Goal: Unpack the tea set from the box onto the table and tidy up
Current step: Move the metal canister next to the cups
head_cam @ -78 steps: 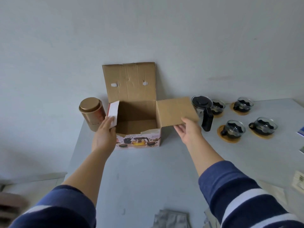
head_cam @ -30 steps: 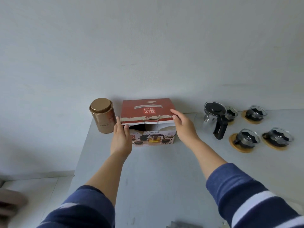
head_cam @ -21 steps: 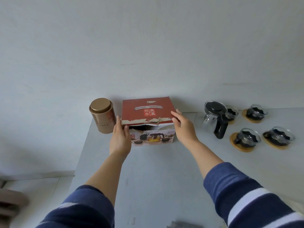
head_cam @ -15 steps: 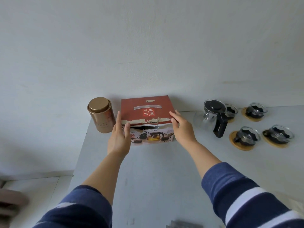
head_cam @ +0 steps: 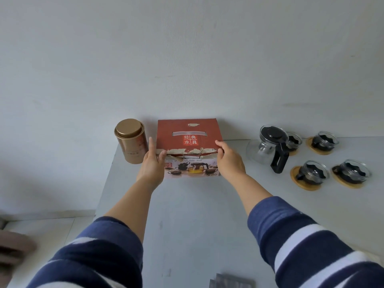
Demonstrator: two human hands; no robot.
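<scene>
Box (head_cam: 188, 142) is shut now: 2.6 s ago its flaps stood open and it looked empty; since then you've folded the red lid down over it. The torn front edge of the lid sits a bit ragged, with a dark gap under it, so it's not fully seated.

Your left hand (head_cam: 152, 166) lies flat against the box's left front corner, fingers extended, thumb on the lid edge. Your right hand (head_cam: 229, 161) cups the right front corner, fingers curled over the lid edge. Both are pressing or holding the box; neither is closed around anything else.

The box sits on the table (head_cam: 197, 215) at the back by the wall, the gold tin (head_cam: 131, 141) just beside it on its left. Teapot (head_cam: 270, 146) and 4 cups (head_cam: 312, 172) on coasters are out on the right, well apart from the box.

My read: unpacking is done, you're in the tidy-up part.

Orientation: upright, printed front facing you, lid up with its handle slot running left-right. Long axis runs left-right, parallel to the wall.
</scene>
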